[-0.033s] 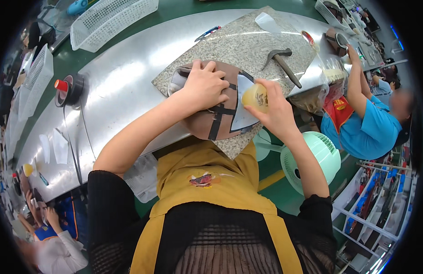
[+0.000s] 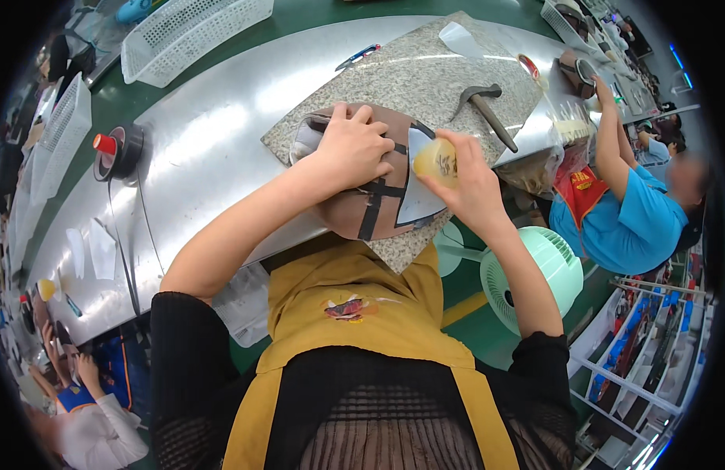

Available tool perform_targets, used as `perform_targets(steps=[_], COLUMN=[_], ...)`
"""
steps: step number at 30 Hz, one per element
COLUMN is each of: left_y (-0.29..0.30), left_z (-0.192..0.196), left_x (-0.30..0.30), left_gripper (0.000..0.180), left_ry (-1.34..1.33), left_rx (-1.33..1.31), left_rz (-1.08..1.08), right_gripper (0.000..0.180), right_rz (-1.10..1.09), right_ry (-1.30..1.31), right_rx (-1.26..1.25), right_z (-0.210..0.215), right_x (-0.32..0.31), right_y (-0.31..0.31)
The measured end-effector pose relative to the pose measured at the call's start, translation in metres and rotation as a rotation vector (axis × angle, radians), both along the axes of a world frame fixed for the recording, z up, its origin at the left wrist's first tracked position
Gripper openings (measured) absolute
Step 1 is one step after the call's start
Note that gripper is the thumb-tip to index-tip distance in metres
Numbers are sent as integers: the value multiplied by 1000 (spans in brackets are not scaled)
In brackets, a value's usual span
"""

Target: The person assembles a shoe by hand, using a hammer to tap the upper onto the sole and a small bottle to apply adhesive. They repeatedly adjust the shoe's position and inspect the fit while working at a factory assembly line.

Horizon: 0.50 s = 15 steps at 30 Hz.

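A brown leather piece (image 2: 343, 213), rounded and crossed by black strips, lies on a speckled stone slab (image 2: 362, 86). Its grey-lined opening (image 2: 303, 141) faces left. At its right end is a pale, wedge-shaped patch (image 2: 415, 202) with dark edges. My left hand (image 2: 353, 149) bears down on the leather from above, fingers apart and bent over it, thumb toward the patch. Between the thumb and fingers of my right hand (image 2: 473, 184) is a pale yellow, rounded lump (image 2: 436, 163) with dark marks, held against the patch. My palm hides part of the lump.
On the slab are a hammer (image 2: 488, 116) and a white sheet piece (image 2: 459, 37). A pen (image 2: 357, 56) lies near its far edge. The metal table (image 2: 213, 117) carries a black tape reel (image 2: 127, 153). A green fan (image 2: 535, 274) stands below my right forearm. Co-worker in blue (image 2: 625, 211) at right.
The yellow lump and my right hand's thumb have shifted very slightly away from me over the patch. My left hand and the leather piece stay in place.
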State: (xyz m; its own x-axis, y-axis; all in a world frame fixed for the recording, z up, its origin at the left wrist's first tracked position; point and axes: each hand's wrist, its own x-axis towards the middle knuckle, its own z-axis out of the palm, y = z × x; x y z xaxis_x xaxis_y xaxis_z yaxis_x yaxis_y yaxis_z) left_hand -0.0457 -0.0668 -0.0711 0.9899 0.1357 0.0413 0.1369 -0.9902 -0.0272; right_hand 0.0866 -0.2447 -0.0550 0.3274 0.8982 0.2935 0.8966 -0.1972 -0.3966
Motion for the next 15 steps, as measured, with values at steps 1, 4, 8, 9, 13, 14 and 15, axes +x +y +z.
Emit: perform_targets(steps=[1,4,8,9,13,14,15], left_y=[0,1,-2,-2,-2,-2,-2], left_z=[-2,-11,-11,-12,-13,-14,-15], left_x=[1,-2,-1,-1,-3,-3,-2], left_gripper=[33,32,32,32,32,32,32], left_ry=[0,-82,-36,-33,-42,-38,-34], left_rx=[-6,-53,-60,-62,-63,-61,-58], left_rz=[-4,0,22,29,40,44,48], right_gripper=[63,62,60,60,58,58,58], right_rz=[-19,-38,-50,-48,-32,-21,-11], right_ry=[-21,-100,-172,-168,-122,-94,-66], right_rx=[12,81,61,31,-95,-116,-138], right_z=[-3,-8,-10,-7,5,7,8], right_x=[3,14,24,25,23,21,19], right_y=[9,37,60,62,52,47,41])
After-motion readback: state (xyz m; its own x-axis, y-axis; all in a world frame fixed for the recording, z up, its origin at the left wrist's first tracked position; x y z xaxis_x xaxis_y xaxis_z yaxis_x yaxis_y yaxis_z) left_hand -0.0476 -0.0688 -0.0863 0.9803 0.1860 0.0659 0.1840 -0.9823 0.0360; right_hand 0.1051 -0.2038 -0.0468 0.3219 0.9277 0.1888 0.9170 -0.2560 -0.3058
